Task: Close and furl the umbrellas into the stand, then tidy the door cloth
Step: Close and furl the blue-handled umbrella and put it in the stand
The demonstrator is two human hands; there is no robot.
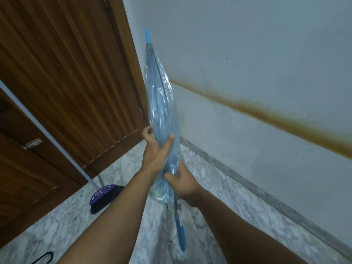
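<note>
A closed, see-through blue umbrella (162, 103) points up toward the wall corner, its blue tip at the top and its blue handle low between my forearms. My left hand (156, 149) grips the furled canopy around its middle, thumb across the front. Just below it, my right hand (182, 180) grips the lower part of the canopy, bunching the plastic folds. A black curved handle (44, 257), perhaps of another umbrella, shows at the bottom left edge. No stand and no door cloth are in view.
A wooden door (66, 73) fills the left side. A broom with a purple head (103, 195) and a pale stick leans beside it on the marble floor (219, 197). On the right rises a white wall (257, 54) with a brown stain band.
</note>
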